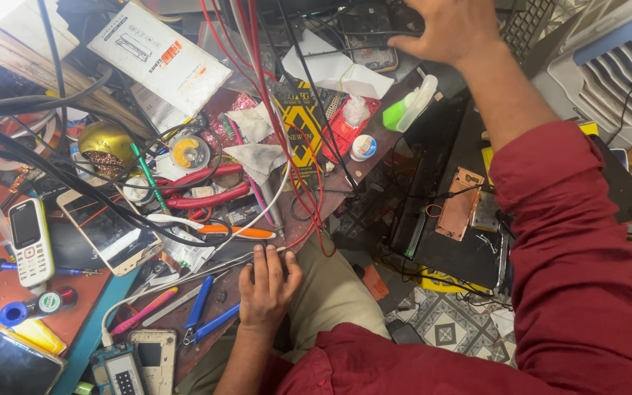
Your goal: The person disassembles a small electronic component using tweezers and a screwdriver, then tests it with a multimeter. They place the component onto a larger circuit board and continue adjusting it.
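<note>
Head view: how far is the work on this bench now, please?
Done: a copper-coloured phone shell lies apart on the black tray. In hand: the right hand reaches open toward the far end; the left hand rests at the edge of the table. Left: an opened phone lies uncovered, blue-handled pliers untouched.

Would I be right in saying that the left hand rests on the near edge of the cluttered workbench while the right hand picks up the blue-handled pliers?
Not quite. In the head view the left hand does rest on the workbench edge, but the right hand is stretched to the far side; the blue-handled pliers lie untouched beside the left hand.
</note>
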The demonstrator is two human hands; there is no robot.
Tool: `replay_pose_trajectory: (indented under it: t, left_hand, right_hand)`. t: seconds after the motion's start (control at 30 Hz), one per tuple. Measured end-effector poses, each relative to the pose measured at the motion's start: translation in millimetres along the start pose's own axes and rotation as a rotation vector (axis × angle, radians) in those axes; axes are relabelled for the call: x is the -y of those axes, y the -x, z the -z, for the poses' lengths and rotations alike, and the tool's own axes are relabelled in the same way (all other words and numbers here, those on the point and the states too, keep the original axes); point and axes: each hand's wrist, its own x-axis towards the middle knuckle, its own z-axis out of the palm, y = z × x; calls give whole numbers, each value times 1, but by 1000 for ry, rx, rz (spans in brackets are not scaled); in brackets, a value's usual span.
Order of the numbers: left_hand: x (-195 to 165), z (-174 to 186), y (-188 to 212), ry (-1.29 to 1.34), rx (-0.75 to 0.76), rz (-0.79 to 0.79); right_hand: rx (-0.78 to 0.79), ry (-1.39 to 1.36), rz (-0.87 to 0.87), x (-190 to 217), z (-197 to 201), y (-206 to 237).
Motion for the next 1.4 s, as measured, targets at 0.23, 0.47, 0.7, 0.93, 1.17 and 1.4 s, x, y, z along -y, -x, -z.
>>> replay_pose_trajectory:
  t: [0.23,0.47,0.7,0.93,1.17,1.4]
  left_hand:
    - [-1,2,0,5,-1,2]
    - [0,0,1,-3,-1,-1]
    - [-2,1,5,7,11,3]
    - [0,2,4,-5,10,-3]
    - [-1,3,3,10,13,-2]
    - [-3,4,2,-6,12,-5]
  right_hand:
    - [-143,64,86,24,11,-11]
    - [-100,204,242,8,-25,-9]
    - [-126,54,47,-6,-25,-10]
    - [-115,-77,20,3,-21,-5]
    - [8,-213,96,-5,-26,17]
    - [91,-265,68,9,-20,37]
